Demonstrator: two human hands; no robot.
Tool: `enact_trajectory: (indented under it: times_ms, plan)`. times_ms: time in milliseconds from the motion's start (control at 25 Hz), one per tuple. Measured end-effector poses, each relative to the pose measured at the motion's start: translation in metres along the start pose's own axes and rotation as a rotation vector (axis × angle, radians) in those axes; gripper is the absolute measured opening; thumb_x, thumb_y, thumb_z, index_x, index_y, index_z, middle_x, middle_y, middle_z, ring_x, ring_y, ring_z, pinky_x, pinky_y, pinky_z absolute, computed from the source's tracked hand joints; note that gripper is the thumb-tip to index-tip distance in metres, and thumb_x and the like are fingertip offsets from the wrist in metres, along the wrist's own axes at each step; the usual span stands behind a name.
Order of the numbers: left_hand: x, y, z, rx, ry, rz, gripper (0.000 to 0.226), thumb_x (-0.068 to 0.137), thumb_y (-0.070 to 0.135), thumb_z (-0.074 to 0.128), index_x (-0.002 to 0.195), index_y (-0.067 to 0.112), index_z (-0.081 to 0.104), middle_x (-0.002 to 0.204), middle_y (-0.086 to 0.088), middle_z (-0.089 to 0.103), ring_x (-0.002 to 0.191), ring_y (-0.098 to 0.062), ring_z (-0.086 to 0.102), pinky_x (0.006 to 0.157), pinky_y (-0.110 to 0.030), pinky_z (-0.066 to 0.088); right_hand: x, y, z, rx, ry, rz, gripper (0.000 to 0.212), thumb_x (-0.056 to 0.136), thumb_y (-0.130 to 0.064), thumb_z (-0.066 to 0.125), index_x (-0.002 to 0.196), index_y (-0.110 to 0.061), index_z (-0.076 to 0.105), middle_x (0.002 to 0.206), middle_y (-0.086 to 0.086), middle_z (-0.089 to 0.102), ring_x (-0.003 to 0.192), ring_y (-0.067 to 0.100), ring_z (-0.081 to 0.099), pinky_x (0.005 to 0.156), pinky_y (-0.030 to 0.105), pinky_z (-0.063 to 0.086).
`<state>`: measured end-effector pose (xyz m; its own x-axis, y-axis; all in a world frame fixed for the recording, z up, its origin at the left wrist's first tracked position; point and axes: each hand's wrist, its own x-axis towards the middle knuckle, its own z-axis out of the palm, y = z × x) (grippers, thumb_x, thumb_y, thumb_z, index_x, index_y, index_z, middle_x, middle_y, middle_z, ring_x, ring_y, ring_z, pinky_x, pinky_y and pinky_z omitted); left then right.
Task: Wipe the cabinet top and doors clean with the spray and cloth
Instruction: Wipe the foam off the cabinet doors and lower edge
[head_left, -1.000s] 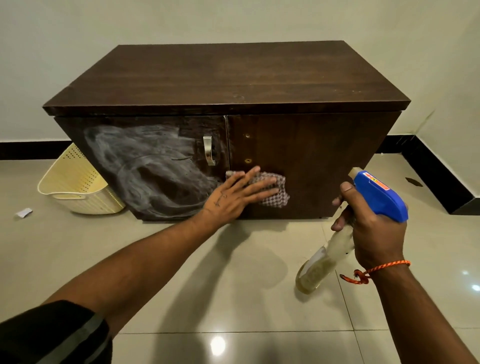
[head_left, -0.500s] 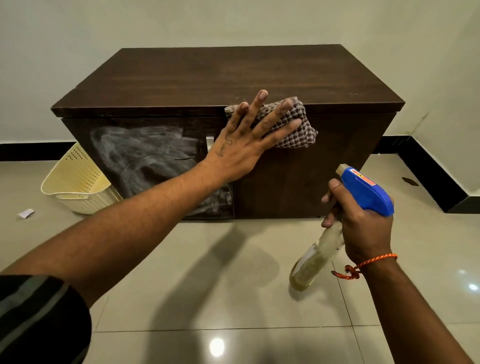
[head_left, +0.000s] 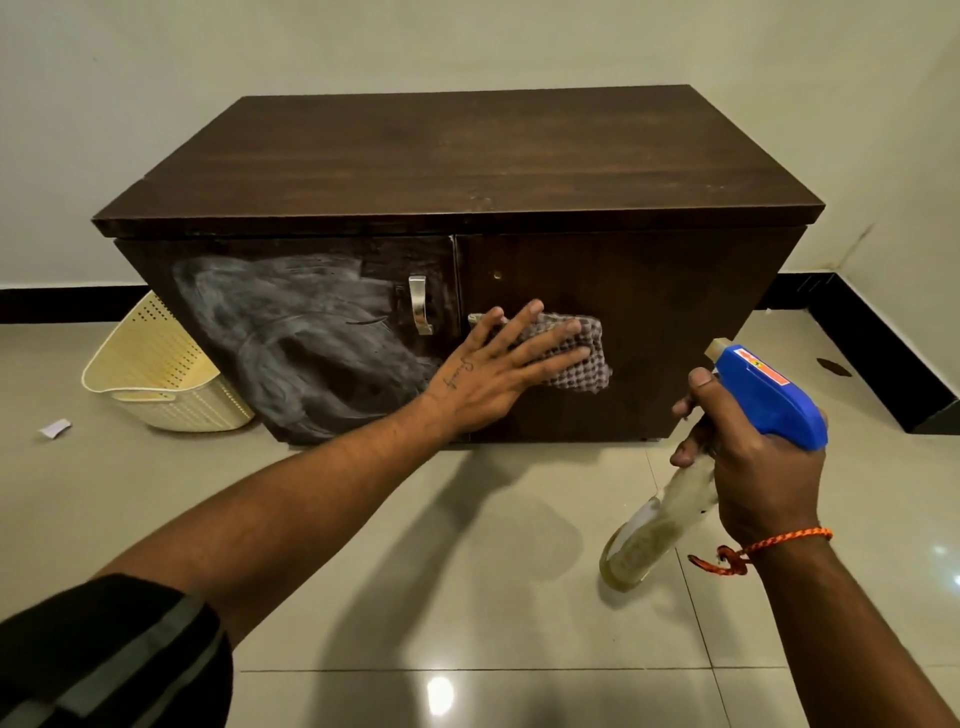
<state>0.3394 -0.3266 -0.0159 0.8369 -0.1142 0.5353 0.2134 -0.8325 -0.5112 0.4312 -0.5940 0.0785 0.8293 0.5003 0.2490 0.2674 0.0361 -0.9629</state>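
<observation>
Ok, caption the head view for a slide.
Left hand presses cloth on right cabinet door; right hand holds spray bottle.

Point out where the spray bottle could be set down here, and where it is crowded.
The whole cabinet top is bare. The tile floor in front of the doors is open too. Left of the cabinet, the cream basket and a paper scrap take space. The left hand presses the cloth on the right door.

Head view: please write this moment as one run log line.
left hand: pressing cloth flat on right door | right hand: holding spray bottle
</observation>
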Motion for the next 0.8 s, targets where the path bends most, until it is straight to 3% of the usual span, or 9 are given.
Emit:
enact_trajectory:
  times_ms: [120,240,520,680,800]
  plan:
    - [0.031,-0.011,-0.024,-0.092,0.075,-0.198,0.06,0.108,0.029,0.043,0.161,0.038,0.017,0.165,0.005,-0.033,0.148,-0.031,-0.037,0.117,-0.056,-0.023,0.0,-0.001,0.003,0.007,-0.008,0.004,0.029,0.094,-0.032,0.063,0.078,-0.055,0.068,0.072,-0.007,0.071,0.043,0.017,0.061,0.051,0.025,0.056]
    - [0.055,-0.024,-0.046,-0.138,0.128,-0.333,0.054,0.11,0.046,0.035,0.159,0.039,0.013,0.158,0.009,-0.045,0.145,-0.029,-0.042,0.115,-0.059,-0.023,-0.002,-0.002,0.007,0.019,-0.023,-0.005,0.028,0.095,-0.03,0.063,0.076,-0.051,0.068,0.072,-0.006,0.071,0.042,0.018,0.061,0.049,0.023,0.054]
    - [0.055,-0.031,-0.046,-0.119,0.143,-0.289,0.055,0.109,0.053,0.034,0.159,0.039,0.016,0.16,0.01,-0.042,0.146,-0.026,-0.041,0.113,-0.061,-0.022,0.0,-0.003,0.005,0.022,-0.023,-0.011,0.032,0.096,-0.026,0.064,0.076,-0.051,0.07,0.07,-0.004,0.07,0.041,0.019,0.059,0.047,0.03,0.054]
    - [0.034,-0.012,-0.02,-0.12,0.142,-0.16,0.055,0.108,0.052,0.039,0.16,0.037,0.028,0.166,0.004,-0.031,0.152,-0.028,-0.032,0.116,-0.061,-0.02,0.0,0.0,-0.001,0.013,-0.008,-0.015,0.033,0.096,-0.027,0.064,0.078,-0.054,0.07,0.071,-0.004,0.07,0.042,0.02,0.06,0.052,0.032,0.055]
    - [-0.01,0.013,0.02,-0.079,0.044,-0.024,0.058,0.108,0.043,0.043,0.162,0.036,0.024,0.17,-0.001,-0.02,0.155,-0.032,-0.021,0.119,-0.062,-0.015,0.001,0.01,-0.007,0.015,0.017,0.018,0.02,0.092,-0.036,0.065,0.08,-0.052,0.069,0.073,-0.003,0.071,0.043,0.021,0.06,0.056,0.036,0.055]
